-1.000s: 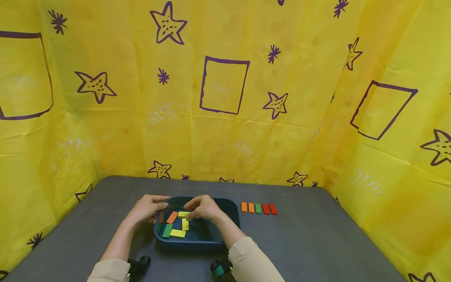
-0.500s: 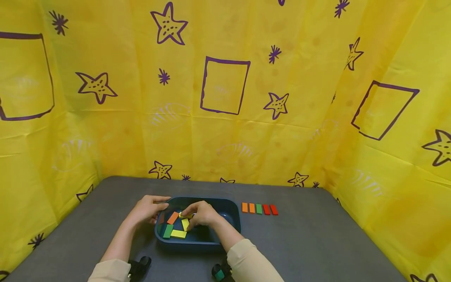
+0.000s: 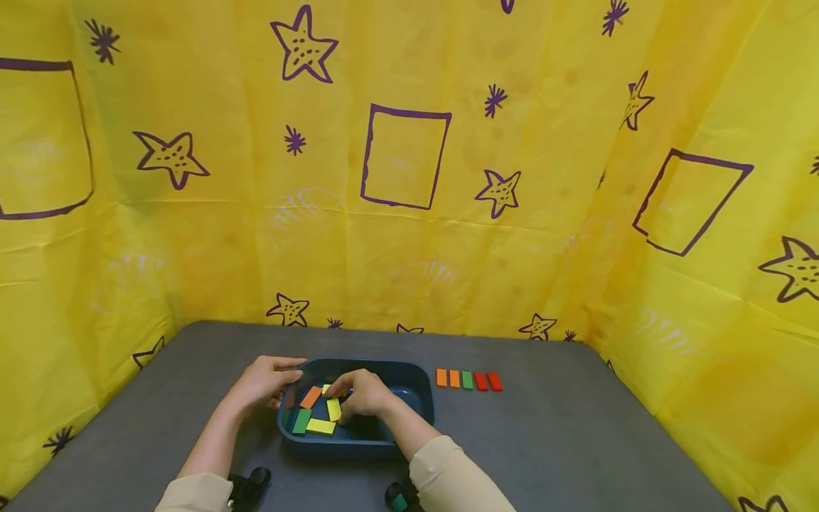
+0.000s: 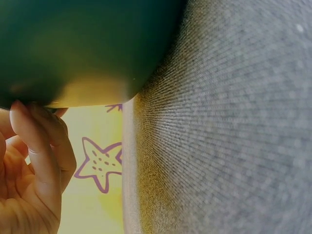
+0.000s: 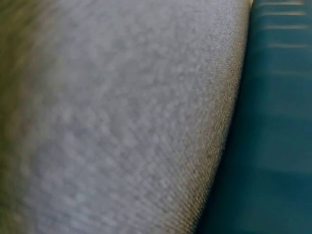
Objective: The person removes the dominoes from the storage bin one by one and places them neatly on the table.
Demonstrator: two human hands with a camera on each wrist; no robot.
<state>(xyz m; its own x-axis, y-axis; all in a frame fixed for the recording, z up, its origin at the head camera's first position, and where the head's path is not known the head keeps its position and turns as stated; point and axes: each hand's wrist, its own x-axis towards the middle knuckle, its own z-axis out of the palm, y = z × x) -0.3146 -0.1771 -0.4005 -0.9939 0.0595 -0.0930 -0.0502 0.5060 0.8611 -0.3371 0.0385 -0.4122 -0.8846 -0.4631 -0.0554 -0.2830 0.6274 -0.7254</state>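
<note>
The relation that seems to matter most is between the right hand (image 3: 363, 395) and the middle yellow tile (image 3: 334, 409) inside the blue tray (image 3: 358, 448). The tile lies just to the left of that hand, flat on the tray floor, its long axis running roughly from near to far with the far end leaning left. The right hand is the closer of the two; its fingers bend over the tile's far end and its thumb comes down beside the near end. I cannot tell whether it pinches the tile or only touches it, since the right wrist view shows no fingers, just tray wall and counter (image 3: 544, 441). The far yellow tile (image 3: 326, 389) sits partly covered beyond the fingertips, so a small slip could probably nudge it. The near yellow tile (image 3: 320, 427) lies crosswise toward the person, with the green tile (image 3: 301, 422) to its left and the orange tile (image 3: 311, 397) beyond that, slanted. The left hand (image 3: 259, 384) grips the tray's left end, thumb at the rim and fingers outside, which likely steadies it. On the counter right of the tray stands a row of five tiles (image 3: 468, 381): two orange, one green, two red.
</note>
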